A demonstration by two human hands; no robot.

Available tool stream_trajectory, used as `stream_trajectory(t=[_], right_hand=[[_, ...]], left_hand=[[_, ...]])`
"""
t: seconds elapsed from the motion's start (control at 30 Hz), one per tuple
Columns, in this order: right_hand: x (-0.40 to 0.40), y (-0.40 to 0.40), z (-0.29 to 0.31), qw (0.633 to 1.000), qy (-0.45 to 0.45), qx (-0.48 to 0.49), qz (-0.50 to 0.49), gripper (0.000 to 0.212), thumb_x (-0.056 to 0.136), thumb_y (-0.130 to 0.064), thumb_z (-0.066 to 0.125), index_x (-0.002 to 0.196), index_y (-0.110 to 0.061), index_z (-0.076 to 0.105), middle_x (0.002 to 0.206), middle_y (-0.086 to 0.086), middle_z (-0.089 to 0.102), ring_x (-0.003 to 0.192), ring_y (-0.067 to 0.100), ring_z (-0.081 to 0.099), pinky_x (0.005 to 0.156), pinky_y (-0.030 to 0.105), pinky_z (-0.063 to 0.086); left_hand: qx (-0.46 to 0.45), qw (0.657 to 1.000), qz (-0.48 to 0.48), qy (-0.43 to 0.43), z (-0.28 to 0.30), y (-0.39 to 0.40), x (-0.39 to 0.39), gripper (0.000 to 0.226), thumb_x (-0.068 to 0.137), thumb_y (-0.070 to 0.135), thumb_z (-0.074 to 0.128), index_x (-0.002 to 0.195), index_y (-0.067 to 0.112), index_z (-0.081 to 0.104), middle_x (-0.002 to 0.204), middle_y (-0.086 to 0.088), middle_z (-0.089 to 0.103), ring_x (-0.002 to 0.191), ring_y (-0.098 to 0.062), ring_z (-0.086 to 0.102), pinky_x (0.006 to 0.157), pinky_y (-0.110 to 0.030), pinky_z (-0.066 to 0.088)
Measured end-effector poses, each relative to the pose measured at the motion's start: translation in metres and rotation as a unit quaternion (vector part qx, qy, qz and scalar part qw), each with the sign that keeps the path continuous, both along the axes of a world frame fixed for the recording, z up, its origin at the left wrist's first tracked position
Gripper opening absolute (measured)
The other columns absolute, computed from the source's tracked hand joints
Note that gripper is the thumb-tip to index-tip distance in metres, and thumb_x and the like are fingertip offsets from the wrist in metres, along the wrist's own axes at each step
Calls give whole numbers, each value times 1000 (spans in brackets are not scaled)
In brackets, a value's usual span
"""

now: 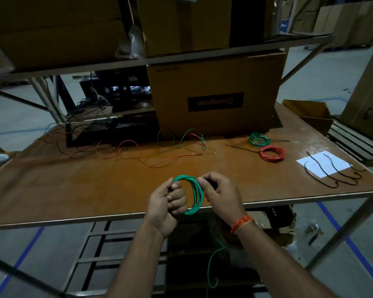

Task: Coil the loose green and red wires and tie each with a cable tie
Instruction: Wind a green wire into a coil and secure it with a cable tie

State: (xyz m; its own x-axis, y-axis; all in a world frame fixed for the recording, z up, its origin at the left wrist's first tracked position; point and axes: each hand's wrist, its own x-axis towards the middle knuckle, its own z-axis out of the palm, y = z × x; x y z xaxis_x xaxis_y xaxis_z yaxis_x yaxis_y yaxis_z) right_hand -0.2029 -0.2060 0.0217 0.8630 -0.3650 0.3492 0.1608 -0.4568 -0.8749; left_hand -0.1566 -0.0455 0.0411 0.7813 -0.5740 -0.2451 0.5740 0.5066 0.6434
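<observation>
Hands gripped a green coil [195,194] standing on edge. Left hand [170,203] fisted its near side; right hand [220,192] pinched the top. Tail [211,267] hung down.

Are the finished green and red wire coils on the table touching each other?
Apart. The head view shows a strip of bare table between the green coil and the red coil, which lies nearer the person.

Person, head view: two bare forearms, no sleeves in view. Left hand [167,200]: no ring, band or watch visible. Right hand [221,193]: likewise unadorned; wrist carries an orange thread band [242,224], several strands wound together, one paler strand among them. No gloves.
</observation>
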Motion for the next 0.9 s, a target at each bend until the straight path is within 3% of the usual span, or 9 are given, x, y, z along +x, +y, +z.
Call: stream_trajectory(t=[0.07, 0.23, 0.47, 0.57, 0.73, 0.9], right_hand=[[-1, 0, -7, 1000, 13, 25, 1, 17, 97, -31, 61, 84, -24, 68, 71, 0, 66, 62, 15, 61, 58, 41, 52], [-5, 1, -17, 998, 40, 56, 13, 9, 93, -25, 63, 86, -23, 68, 72, 2, 67, 64, 18, 62, 63, 41, 54], [-17, -13, -31, 993, 112, 36, 21, 10, 85, -7, 70, 83, -17, 69, 68, -7, 60, 60, 3, 50, 62, 25, 45], [-22, -11, -30, 993, 111, -46, -15, 7, 85, -15, 74, 81, -19, 71, 72, -9, 67, 63, -2, 58, 62, 15, 47], [-20, 4, -8, 970, 61, -228, 64, 5, 89, -25, 69, 91, -24, 74, 85, -7, 65, 82, 9, 60, 71, 29, 50], [-14, 14, 10, 949, 61, -289, 111, 11, 93, -31, 63, 98, -27, 72, 89, -4, 60, 90, 15, 57, 75, 30, 45]], left_hand=[[-37, 998, 25, 34, 1, 0, 2, 37, 105, 30, 40, 72, 18, 49, 50, 10, 27, 34, -3, 23, 38, -18, 14], [-50, 990, 116, 67, 0, 4, 17, 36, 107, 30, 38, 74, 19, 46, 46, 10, 29, 32, -2, 25, 34, -17, 17], [-35, 967, 242, 67, 2, 24, 40, 35, 108, 28, 34, 75, 21, 43, 45, 12, 29, 32, -4, 24, 35, -17, 16], [19, 962, 273, 21, -3, 27, 46, 33, 109, 27, 33, 78, 21, 43, 46, 11, 33, 33, -3, 27, 33, -17, 20], [170, 944, 267, -92, -11, 11, 32, 31, 110, 28, 36, 82, 18, 44, 55, 7, 44, 45, -8, 40, 44, -23, 33], [202, 934, 244, -164, -4, -2, 17, 33, 111, 28, 36, 84, 13, 47, 57, 0, 60, 52, -17, 58, 56, -29, 49]])
